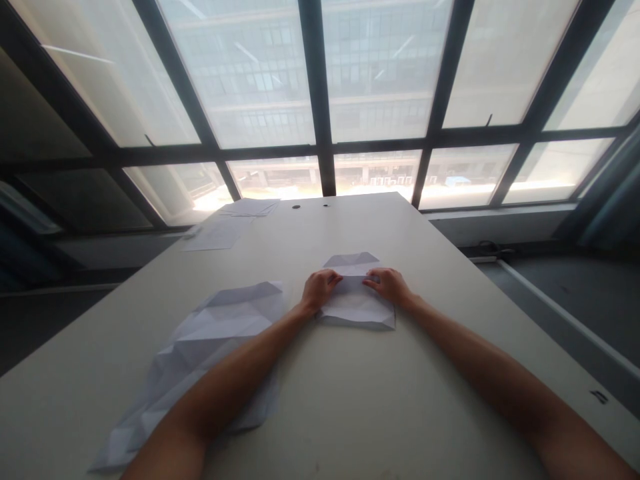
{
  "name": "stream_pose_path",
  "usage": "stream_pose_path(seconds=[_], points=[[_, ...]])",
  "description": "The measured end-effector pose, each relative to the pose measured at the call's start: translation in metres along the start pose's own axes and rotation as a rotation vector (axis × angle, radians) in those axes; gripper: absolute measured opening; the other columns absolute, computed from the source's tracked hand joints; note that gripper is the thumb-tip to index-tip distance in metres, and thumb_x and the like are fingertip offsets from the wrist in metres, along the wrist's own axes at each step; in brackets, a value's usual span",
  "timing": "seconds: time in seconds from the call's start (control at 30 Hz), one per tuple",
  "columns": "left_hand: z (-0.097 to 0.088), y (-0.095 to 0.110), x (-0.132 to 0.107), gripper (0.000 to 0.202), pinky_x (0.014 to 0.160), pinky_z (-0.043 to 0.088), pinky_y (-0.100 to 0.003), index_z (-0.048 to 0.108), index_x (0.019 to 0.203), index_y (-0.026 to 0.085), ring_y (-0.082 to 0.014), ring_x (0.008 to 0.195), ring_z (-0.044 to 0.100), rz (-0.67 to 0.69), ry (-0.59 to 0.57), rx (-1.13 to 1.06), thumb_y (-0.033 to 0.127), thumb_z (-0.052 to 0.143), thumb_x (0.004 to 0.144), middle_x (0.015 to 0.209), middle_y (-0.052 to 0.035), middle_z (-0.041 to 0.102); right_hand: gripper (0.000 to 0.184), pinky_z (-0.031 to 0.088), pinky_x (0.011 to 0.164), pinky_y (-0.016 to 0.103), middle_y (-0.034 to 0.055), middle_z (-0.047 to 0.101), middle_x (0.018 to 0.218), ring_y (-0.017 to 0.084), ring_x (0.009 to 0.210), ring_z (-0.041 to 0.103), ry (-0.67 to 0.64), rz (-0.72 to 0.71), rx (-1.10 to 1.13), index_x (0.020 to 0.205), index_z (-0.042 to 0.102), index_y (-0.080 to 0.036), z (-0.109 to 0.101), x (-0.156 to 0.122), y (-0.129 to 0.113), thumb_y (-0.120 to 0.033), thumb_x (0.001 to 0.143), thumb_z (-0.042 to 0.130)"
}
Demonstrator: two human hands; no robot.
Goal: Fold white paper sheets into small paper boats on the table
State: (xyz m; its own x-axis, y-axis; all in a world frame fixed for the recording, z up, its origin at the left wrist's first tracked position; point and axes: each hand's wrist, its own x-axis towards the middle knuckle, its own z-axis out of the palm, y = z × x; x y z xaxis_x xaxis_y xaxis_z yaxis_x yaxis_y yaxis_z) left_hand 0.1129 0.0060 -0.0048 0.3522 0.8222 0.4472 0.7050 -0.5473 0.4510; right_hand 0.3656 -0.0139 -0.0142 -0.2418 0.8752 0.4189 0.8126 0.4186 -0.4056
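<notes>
A creased sheet of white paper (357,307) lies on the white table (340,407) in front of me, with folds running across it and its far corners angled. My left hand (320,288) pinches a raised crease at the sheet's left side. On the right side my right hand (389,285) pinches the same crease between thumb and fingers. A short stretch of paper shows between the two hands. Left of my left forearm, several larger creased paper sheets (215,327) lie spread out, partly hidden under the arm.
Flat papers (215,235) lie at the table's far left corner. Near the far edge is a round dark hole (296,207), with a small dark spot beside it. A small dark object (599,397) sits by the right edge. Large windows (380,67) rise beyond the table.
</notes>
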Motion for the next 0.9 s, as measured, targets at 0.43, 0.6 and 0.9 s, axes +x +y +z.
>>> stream_pose_path(seconds=[0.43, 0.6, 0.9], points=[[-0.005, -0.001, 0.005, 0.051, 0.059, 0.045, -0.023, 0.060, 0.122, 0.018, -0.0135, 0.062, 0.056, -0.130, 0.215, -0.429, 0.044, 0.072, 0.081, 0.074, 0.0020, 0.065, 0.029, 0.051, 0.077, 0.033, 0.0060, 0.076, 0.083, 0.022, 0.077, 0.069, 0.260, 0.018, 0.255, 0.085, 0.075, -0.022, -0.002, 0.001, 0.000, -0.047, 0.090, 0.060], [-0.004, -0.007, 0.008, 0.043, 0.052, 0.038, -0.022, 0.066, 0.076, 0.013, -0.0120, 0.058, 0.048, -0.212, 0.100, -0.562, 0.056, 0.070, 0.078, 0.063, 0.0014, 0.057, 0.031, 0.051, 0.077, 0.032, 0.0065, 0.075, 0.082, 0.021, 0.076, 0.067, 0.303, 0.013, 0.354, 0.081, 0.074, -0.021, -0.001, 0.002, -0.001, -0.049, 0.088, 0.062], [-0.011, -0.001, 0.005, 0.037, 0.052, 0.033, -0.022, 0.055, 0.069, 0.017, -0.0110, 0.057, 0.039, -0.192, 0.326, -0.472, 0.049, 0.060, 0.088, 0.059, 0.0039, 0.045, 0.053, 0.045, 0.055, 0.024, 0.0006, 0.066, 0.072, 0.013, 0.059, 0.054, 0.415, 0.200, 0.717, 0.113, 0.067, -0.016, -0.001, 0.007, 0.000, -0.051, 0.074, 0.075]])
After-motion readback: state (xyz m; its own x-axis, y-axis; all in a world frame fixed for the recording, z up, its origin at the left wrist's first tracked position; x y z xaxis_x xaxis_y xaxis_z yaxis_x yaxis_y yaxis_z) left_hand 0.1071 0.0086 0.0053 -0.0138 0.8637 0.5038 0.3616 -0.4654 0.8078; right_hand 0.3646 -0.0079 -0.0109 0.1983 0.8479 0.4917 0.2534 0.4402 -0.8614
